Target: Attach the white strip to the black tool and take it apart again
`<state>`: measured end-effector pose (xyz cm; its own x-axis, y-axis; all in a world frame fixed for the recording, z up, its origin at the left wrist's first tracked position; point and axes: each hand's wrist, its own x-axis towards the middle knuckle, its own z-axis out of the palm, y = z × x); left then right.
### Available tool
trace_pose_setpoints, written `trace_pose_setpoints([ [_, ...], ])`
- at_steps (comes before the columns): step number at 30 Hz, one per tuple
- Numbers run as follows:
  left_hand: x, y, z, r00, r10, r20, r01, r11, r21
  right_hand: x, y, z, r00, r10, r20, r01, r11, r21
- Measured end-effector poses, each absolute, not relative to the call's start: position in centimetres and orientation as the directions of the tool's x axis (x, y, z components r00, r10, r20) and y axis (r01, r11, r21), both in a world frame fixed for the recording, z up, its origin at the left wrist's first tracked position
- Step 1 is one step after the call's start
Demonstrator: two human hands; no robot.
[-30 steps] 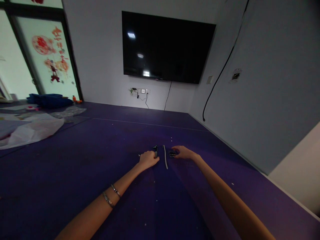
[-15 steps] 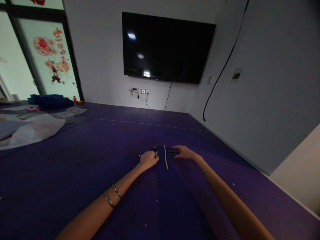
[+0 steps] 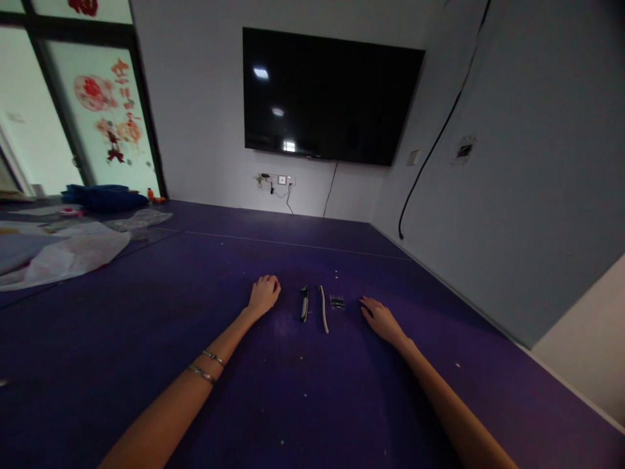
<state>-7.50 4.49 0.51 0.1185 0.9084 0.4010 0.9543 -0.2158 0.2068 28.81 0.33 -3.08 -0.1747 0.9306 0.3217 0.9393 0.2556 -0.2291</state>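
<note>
On the purple surface point(image 3: 288, 384) three small things lie side by side, touched by neither hand. Leftmost is a razor point(image 3: 305, 306) with a grey and black handle, its dark head pointing away from me. In the middle lies a slim, pale, slightly curved stick point(image 3: 323, 310), shaped like a toothbrush. To its right sits a small clear pack point(image 3: 336, 302) with dark pieces inside. My left hand point(image 3: 264, 294) rests left of the razor, fingers curled in, with nothing seen in it. My right hand point(image 3: 381, 318) lies right of the pack, palm down, fingers stretched out and holding nothing.
White plastic sheeting point(image 3: 78, 254) and a dark blue cloth bundle point(image 3: 105, 197) lie at the far left. A television point(image 3: 332, 98) hangs on the back wall. Down the right wall hangs a black cable point(image 3: 430, 146). Small pale specks dot the purple surface.
My left hand has let go of the razor and moved left. My right hand has come off the clear pack and moved right, its fingers now flatter.
</note>
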Motion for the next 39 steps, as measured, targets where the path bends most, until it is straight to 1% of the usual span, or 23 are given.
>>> trace_pose_setpoints([
  [3,-8.5,4.9,-0.5,0.115,0.906,0.408,0.972,-0.187,0.14,28.6,0.1,-3.2,-0.172,0.927,0.332,0.94,0.255,-0.226],
  [7,-8.9,5.3,-1.4,0.11,0.945,0.309,0.984,-0.146,0.098,28.5,0.1,-3.1,-0.16,0.925,0.344,0.935,0.254,-0.249],
  [9,-8.9,5.4,-1.6,0.115,0.954,0.275,0.985,-0.145,0.092,28.5,0.1,-3.2,-0.168,0.921,0.351,0.929,0.267,-0.256],
  [15,-9.0,5.3,-1.4,0.113,0.957,0.269,0.986,-0.141,0.086,28.5,0.0,-3.3,-0.164,0.914,0.37,0.92,0.278,-0.277],
  [20,-9.0,5.2,-1.2,0.113,0.96,0.255,0.985,-0.142,0.095,28.4,-0.4,-3.2,-0.162,0.911,0.379,0.923,0.276,-0.268],
  [27,-9.0,5.1,-1.1,0.106,0.963,0.247,0.986,-0.133,0.097,28.2,-0.6,-3.2,-0.142,0.917,0.372,0.922,0.259,-0.288],
  [32,-9.0,5.2,-1.3,0.114,0.958,0.262,0.984,-0.146,0.105,28.2,-0.7,-3.1,-0.151,0.916,0.373,0.93,0.259,-0.261],
  [35,-9.0,5.1,-0.9,0.094,0.955,0.281,0.982,-0.136,0.132,28.2,-0.7,-3.1,-0.16,0.912,0.378,0.926,0.271,-0.264],
  [37,-8.6,4.9,-0.2,0.068,0.945,0.319,0.979,-0.124,0.16,28.2,-0.7,-3.1,-0.159,0.912,0.379,0.926,0.271,-0.263],
  [39,-7.7,4.4,0.8,0.054,0.918,0.393,0.976,-0.131,0.172,28.2,-0.6,-3.2,-0.156,0.914,0.374,0.931,0.262,-0.255],
])
